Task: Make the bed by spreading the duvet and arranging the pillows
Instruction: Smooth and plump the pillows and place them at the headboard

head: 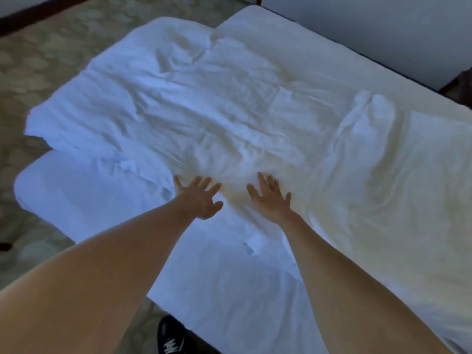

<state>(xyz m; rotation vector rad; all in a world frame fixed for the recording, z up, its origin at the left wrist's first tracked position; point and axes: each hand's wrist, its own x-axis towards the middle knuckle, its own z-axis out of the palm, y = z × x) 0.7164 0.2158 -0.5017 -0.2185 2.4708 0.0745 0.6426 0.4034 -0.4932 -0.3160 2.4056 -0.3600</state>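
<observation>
A person's view looks down along two bare forearms reaching out over a bed (63,198) covered in white. A white duvet (204,118) lies across the mattress in a loose, heavily wrinkled heap, bunched toward the middle and hanging a little past the far-left edge, so part of the smoother sheet (217,290) beneath shows nearest the viewer. Both hands rest at the duvet's near edge, which suggests they are there to press or smooth the creases flat and push the cover out wider. The left hand (200,198) lies palm down with fingers spread and straight, touching the fabric and gripping nothing. The right hand (270,200) sits just beside it, a small gap between them, also palm down with fingers fanned open on the cloth. Both arms are stretched nearly straight. No pillow can be made out clearly among the folds. A dark shoe (171,338) stands on the patterned floor (51,54).
</observation>
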